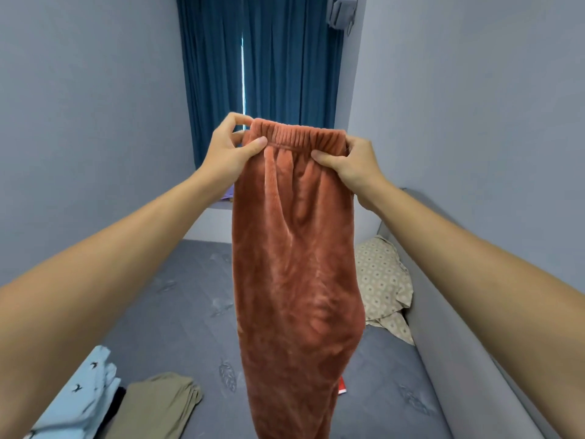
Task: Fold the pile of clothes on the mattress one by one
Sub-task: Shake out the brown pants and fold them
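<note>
Trousers, one, in two hands.

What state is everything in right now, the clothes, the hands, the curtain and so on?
Orange pants: held up by the waistband, hanging unfolded.
Left hand: pinches the waistband's left end.
Right hand: grips the waistband's right end.
Olive garment: folded, lying on the mattress.
Light blue shirt: folded, beside it.
Curtain: drawn nearly shut.
Pillow: crumpled against the edge.
</note>
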### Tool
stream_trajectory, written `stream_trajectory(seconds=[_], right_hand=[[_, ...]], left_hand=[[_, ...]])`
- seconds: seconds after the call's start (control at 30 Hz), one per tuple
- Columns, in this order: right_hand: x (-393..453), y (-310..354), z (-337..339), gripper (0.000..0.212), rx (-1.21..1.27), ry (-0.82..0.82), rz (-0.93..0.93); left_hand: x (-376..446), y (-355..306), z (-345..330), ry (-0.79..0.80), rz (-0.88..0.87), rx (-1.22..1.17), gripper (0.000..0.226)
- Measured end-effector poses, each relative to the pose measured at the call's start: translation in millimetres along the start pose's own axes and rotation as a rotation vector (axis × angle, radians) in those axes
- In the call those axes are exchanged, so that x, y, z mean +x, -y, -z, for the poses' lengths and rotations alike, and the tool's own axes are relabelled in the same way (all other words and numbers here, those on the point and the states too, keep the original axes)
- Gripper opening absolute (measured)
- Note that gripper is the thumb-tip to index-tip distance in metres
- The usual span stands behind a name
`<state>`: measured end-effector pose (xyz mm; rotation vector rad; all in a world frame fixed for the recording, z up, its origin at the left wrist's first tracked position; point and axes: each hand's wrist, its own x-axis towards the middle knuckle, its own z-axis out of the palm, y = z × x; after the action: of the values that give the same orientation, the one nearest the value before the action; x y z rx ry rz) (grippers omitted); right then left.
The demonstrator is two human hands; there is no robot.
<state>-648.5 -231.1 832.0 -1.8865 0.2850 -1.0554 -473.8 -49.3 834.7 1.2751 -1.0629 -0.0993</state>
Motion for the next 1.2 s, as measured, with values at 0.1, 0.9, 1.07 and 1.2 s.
stream_trajectory(seconds=[0.1, 0.9, 1.07, 1.2], right_hand=[[0.9, -17.0, -2.2, 0.023, 0.002, -0.006, -0.051], [1.4, -785.6, -191.3, 0.058, -0.565, -0.089, -0.676], [-168.8, -856.2, -245.8, 0.063, -0.842, 0.283, -0.739], [-286.4, -843.1, -254.1, 0.072, -0.97, 0.497, -0.852]], left_hand=[[2.6, 18.5, -3.9, 0.012, 0.021, 0.009, 0.03], [8.0, 830.7, -91.2, 0.28, 0.675, 0.34, 0.064], [-186.9, 905.0, -78.2, 0.536, 0.906, 0.39, 0.075], [-361.7, 867.9, -54.6, 0.639, 1.099, 0.405, 0.085]])
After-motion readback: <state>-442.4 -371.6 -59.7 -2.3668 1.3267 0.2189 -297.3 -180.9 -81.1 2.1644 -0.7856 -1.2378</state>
